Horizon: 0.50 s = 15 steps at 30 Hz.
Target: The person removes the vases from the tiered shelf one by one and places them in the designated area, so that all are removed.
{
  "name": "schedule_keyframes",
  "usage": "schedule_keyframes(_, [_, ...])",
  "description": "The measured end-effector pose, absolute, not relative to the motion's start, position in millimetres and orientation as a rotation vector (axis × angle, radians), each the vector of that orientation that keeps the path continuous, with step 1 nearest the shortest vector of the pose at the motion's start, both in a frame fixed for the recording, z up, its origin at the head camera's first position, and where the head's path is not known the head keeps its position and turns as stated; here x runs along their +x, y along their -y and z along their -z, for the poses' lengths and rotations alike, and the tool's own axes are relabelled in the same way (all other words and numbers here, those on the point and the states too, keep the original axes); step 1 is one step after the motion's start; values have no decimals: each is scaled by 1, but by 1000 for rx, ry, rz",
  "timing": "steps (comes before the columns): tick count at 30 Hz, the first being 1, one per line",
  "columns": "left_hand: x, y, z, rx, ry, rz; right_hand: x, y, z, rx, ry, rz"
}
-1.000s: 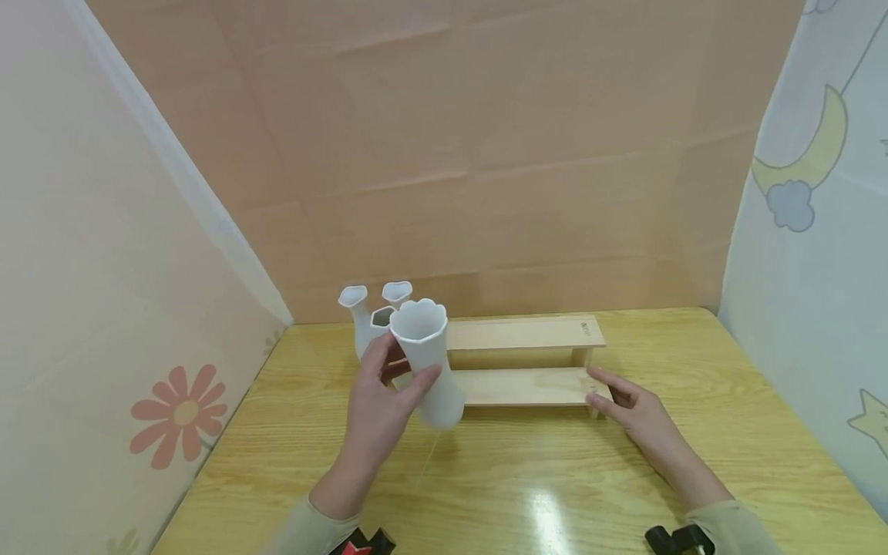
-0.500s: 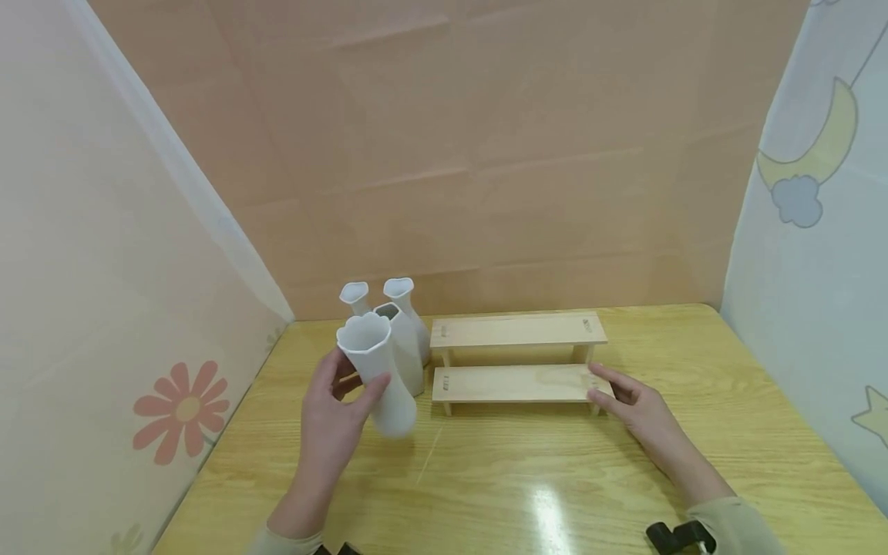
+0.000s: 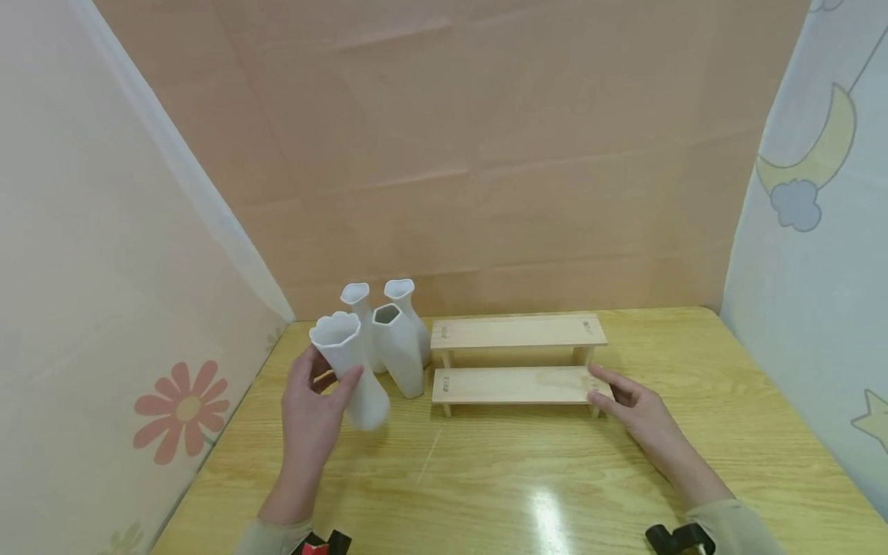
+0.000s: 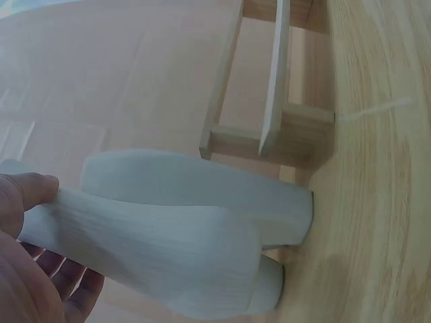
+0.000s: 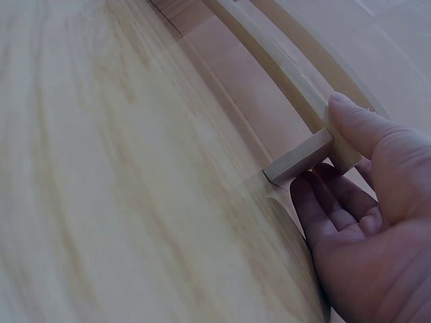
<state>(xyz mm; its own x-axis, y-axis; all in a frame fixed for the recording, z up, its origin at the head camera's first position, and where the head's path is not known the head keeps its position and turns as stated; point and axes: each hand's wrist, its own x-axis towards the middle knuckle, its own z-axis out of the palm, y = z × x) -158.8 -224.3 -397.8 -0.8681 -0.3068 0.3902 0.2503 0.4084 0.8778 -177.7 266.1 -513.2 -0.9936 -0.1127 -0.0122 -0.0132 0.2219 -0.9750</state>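
My left hand (image 3: pixel 311 412) grips a white vase (image 3: pixel 359 385) with a scalloped rim, thumb on one side and fingers round the other. The vase leans with its mouth to the left; in the left wrist view its rounded base (image 4: pixel 215 262) hangs off the tabletop. My right hand (image 3: pixel 637 412) pinches the right end of the front, lower board of a two-step wooden shelf (image 3: pixel 513 384). In the right wrist view the thumb (image 5: pixel 353 121) lies on the board, with the fingers beneath it.
Behind the held vase stand a white angular vase (image 3: pixel 400 354) and two white narrow-necked vases, one at left (image 3: pixel 364 312) and one at right (image 3: pixel 414 316). The shelf's higher step (image 3: pixel 513 331) is at the back, near the brown backdrop (image 3: pixel 486 193). Patterned side walls flank the wooden table (image 3: pixel 513 470).
My left hand has carried the scalloped vase leftward, away from in front of the shelf, uncovering the angular vase and the shelf's left end. My right hand has stayed on the board.
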Motion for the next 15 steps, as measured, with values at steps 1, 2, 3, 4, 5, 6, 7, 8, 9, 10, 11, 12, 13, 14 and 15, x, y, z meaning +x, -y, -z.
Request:
schedule_keyframes(1, [-162,226,400,53,2162,1472,-178,-266,513,-124,-2392,1912])
schedule_keyframes(2, [-166,227,402,56,2158,1468,-178,-266,513,-125,-2391,1914])
schedule_keyframes(3, [-169,228,405,57,2155,1462,-178,-266,513,-123,-2391,1917])
schedule_keyframes(4, [-173,229,407,56,2147,1464,-178,-266,513,-124,-2391,1917])
schedule_keyframes(5, [-177,230,410,57,2141,1463,-178,-266,513,-124,-2391,1917])
schedule_keyframes(6, [-180,231,413,57,2133,1465,-177,-266,513,-126,-2389,1917])
schedule_keyframes(7, [-184,233,416,56,2130,1464,-177,-265,513,-126,-2387,1918])
schedule_keyframes(8, [-187,233,418,56,2125,1468,-177,-265,513,-127,-2383,1920])
schedule_keyframes(9, [-191,234,421,58,2120,1468,-177,-265,513,-127,-2381,1921])
schedule_keyframes(10, [-193,235,423,61,2115,1467,-177,-265,513,-128,-2377,1922])
schedule_keyframes(11, [-196,236,426,64,2113,1463,-177,-265,513,-129,-2374,1922])
schedule_keyframes(12, [-199,237,428,65,2107,1463,-177,-265,513,-129,-2373,1922])
schedule_keyframes(13, [-202,237,430,67,2105,1462,-177,-266,513,-129,-2373,1921])
schedule_keyframes(14, [-205,238,432,69,2103,1460,-177,-266,513,-129,-2373,1921])
schedule_keyframes(15, [-207,239,434,72,2101,1460,-177,-266,513,-130,-2372,1921])
